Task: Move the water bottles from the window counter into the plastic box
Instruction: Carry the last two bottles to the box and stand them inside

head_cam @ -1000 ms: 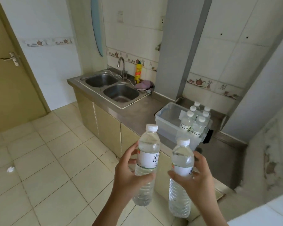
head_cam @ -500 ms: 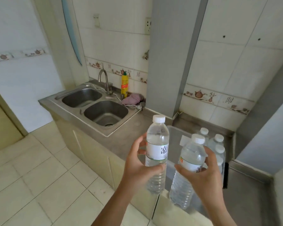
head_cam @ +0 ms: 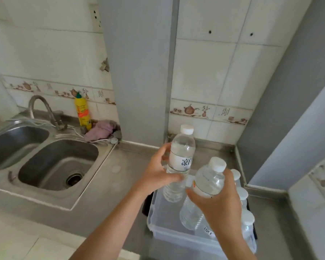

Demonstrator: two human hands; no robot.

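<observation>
My left hand [head_cam: 159, 174] grips a clear water bottle [head_cam: 180, 158] with a white cap and white label, held nearly upright over the far left part of the plastic box [head_cam: 176, 236]. My right hand [head_cam: 220, 200] grips a second water bottle [head_cam: 207, 180], tilted with its cap to the upper right, its base down inside the box. The translucent box stands on the steel counter. Several white-capped bottles [head_cam: 247, 218] stand along its right side, partly hidden behind my right hand.
A double steel sink [head_cam: 51, 166] with a tap [head_cam: 43, 107] lies to the left. A yellow detergent bottle [head_cam: 82, 111] and a purple cloth [head_cam: 101, 129] sit behind it. A grey pillar [head_cam: 139, 72] and tiled walls close in the counter corner.
I have come up to the counter and the view now looks down on the box. Both hands have carried their bottles forward over it, and the right bottle has dropped into the box.
</observation>
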